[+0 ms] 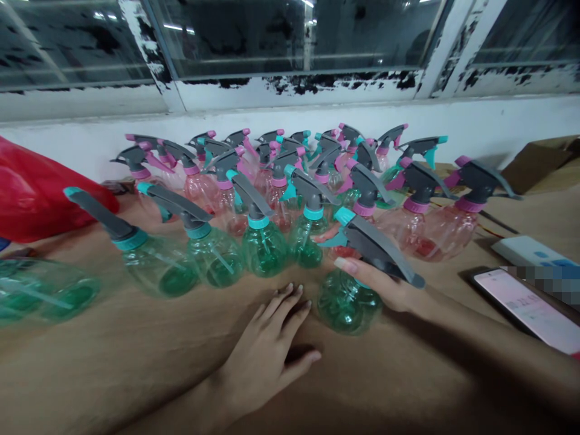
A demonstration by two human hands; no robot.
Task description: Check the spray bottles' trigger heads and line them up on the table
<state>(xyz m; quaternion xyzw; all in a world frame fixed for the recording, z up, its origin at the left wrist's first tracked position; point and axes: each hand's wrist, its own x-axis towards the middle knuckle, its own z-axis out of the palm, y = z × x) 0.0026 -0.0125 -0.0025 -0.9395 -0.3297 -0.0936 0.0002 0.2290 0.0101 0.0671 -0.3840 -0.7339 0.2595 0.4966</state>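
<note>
My right hand (pixel 385 284) is closed around the neck of a green spray bottle (pixel 348 308), just under its grey trigger head with a teal nozzle. The bottle is upright at the table's near side; some of my fingers are hidden behind it. My left hand (pixel 267 344) lies palm down on the table, fingers stretched out, left of that bottle and apart from it. Beyond my hands stands a row of green spray bottles (pixel 265 248) with teal collars. Behind them are several pink spray bottles (pixel 199 190) with pink collars, mixed with a few teal ones.
A red bag (pixel 45 193) sits at the left. On the right lie a phone (pixel 521 302) with a lit screen, a white and blue box (pixel 534 251) and a brown cardboard box (pixel 539 166). A white wall with windows (pixel 290 36) closes off the back of the wooden table (pixel 136 362).
</note>
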